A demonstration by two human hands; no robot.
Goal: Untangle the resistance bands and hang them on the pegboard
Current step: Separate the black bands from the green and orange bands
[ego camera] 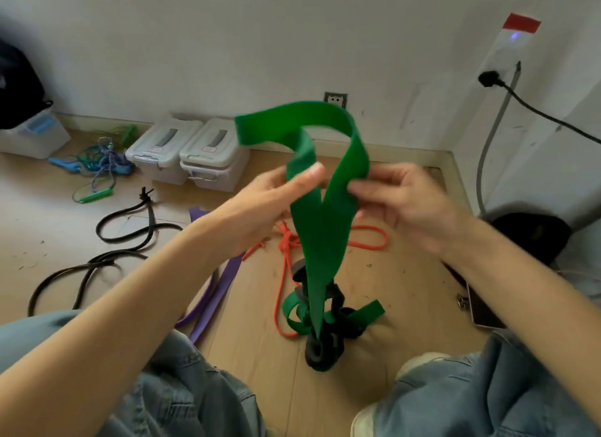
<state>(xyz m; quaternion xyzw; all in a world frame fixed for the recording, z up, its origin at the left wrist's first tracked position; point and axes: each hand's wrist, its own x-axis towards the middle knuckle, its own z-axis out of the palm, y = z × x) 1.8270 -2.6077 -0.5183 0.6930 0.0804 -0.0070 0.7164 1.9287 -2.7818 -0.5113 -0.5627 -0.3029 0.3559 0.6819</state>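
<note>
Bare forearms, light blue denim jeans [182, 401] (faded), pale shoes [419, 365].

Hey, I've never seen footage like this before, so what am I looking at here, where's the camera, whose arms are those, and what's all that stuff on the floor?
There is no machine here. The single picture comes from a camera worn on a person's head, looking forward and down, so the two bare arms are the wearer's own, with their jeans-clad knees at the bottom.

The left hand and the right hand each pinch one side of a wide flat green resistance band, lifted in a loop. Its lower end hangs into a knot of green strap and black foam handles on the wooden floor.

Also on the floor: a thin orange rubber tube, a flat purple band, a black cord, a blue and green rope bundle, and two grey lidded plastic boxes by the wall. No pegboard is in view.
</note>
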